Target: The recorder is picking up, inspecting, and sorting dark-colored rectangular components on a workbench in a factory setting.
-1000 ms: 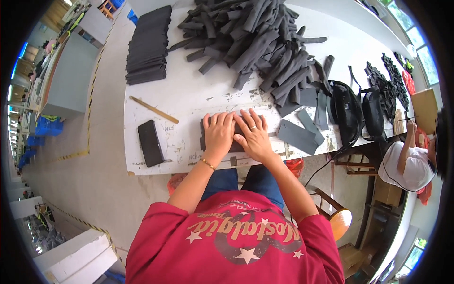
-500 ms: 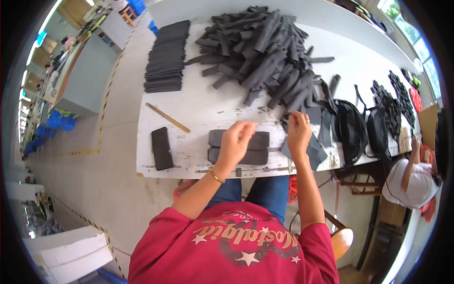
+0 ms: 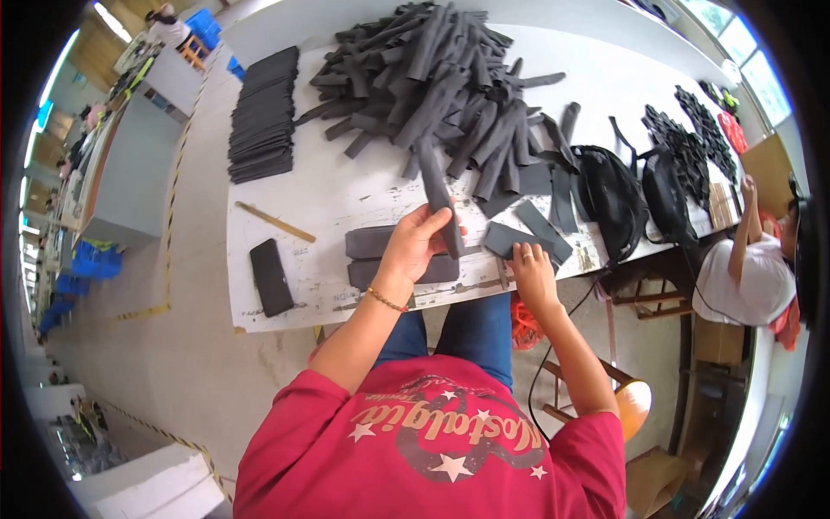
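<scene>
A long dark grey fabric strip stands up from my left hand, pinched between thumb and fingers. Two folded dark grey fabric pieces lie side by side under and beside that hand. To the right, my right hand has its fingers closed on the near edge of a flat dark grey piece; its fingertips are partly hidden. More flat grey pieces overlap just beyond it. A big loose heap of dark grey strips lies farther back on the white table.
A neat stack of strips lies at the back left. A wooden stick and a black phone-like slab lie at the left. Black bags stand at the right, where another person sits. A stool stands beside me.
My left hand, previously raised with no strip visible in it, now holds a fabric strip. My right hand has moved down onto the flat pieces. The view has shifted, moving the table leftward.
</scene>
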{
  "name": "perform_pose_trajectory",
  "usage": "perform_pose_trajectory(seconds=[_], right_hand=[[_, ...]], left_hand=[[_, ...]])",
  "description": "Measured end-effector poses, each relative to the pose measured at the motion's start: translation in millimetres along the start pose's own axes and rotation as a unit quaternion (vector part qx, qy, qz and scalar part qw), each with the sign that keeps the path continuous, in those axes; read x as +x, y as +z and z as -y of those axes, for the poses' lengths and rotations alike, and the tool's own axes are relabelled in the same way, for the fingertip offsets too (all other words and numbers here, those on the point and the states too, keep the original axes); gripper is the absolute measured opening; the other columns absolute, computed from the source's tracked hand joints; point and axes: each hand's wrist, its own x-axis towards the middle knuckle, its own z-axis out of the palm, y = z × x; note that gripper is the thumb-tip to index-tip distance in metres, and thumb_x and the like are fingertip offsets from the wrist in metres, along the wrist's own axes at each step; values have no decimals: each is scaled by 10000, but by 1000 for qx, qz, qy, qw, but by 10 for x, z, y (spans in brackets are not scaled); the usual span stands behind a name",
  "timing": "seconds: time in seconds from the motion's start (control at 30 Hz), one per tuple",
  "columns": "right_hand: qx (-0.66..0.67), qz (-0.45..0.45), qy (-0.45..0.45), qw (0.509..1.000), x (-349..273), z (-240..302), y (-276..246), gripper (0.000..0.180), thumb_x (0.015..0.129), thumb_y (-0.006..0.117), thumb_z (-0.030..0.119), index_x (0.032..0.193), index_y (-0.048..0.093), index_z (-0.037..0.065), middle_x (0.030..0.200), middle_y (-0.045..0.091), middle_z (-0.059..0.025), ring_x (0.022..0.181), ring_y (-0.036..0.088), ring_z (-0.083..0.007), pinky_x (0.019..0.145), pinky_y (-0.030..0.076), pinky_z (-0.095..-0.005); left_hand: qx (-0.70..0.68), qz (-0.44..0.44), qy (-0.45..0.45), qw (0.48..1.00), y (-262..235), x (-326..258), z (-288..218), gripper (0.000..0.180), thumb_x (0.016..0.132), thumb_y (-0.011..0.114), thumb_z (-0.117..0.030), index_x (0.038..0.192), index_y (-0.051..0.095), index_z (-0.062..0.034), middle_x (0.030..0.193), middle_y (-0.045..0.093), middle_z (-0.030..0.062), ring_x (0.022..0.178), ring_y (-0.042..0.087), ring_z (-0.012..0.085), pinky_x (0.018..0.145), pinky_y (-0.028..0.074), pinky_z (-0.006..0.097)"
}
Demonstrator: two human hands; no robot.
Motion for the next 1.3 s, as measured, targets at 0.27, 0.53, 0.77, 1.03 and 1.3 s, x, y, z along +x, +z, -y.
perform_pose_trajectory(seconds=[0.27,0.53,0.77,1.03,1.3], right_hand=[[-1,39,-65,997,-30,49,-99,80,811,557,80,874,563,32,907,600,-133,916,574,-294,752,473,-382],[325,-113,112,932,265,133,-623,79,902,527,-26,915,449,-14,803,566,-255,732,578,-455,621,461,-479],[528,-91,123,835,340,759,-991,325,822,706,88,1016,456,13,905,557,-202,819,570,-387,712,469,-405],[431,-123,5,894,311,889,-1044,298,838,709,92,953,446,14,1003,537,-207,960,534,-396,798,442,-426],[466,-127,74,873,329,831,-1394,482,841,673,36,1287,490,34,1216,549,-208,1065,531,-390,921,427,-414]], left_hand=[[-123,-28,11,992,-138,-195,-165,297,932,452,-17,1228,477,-19,1150,619,205,991,659,353,853,571,488],[-220,-45,53,973,-350,-85,-281,219,1003,486,-246,1103,519,-53,908,582,137,684,521,186,592,449,320],[-221,-117,73,966,-231,-181,-351,279,1014,473,-323,1092,520,-60,1031,618,178,839,648,266,710,568,364],[-128,-71,69,987,-365,-216,-289,330,975,595,-261,1235,561,-62,1025,671,124,930,676,282,767,603,425],[-155,-10,86,984,-367,-248,-323,327,962,512,-66,1287,526,-41,1163,626,174,1072,638,315,940,545,436]])
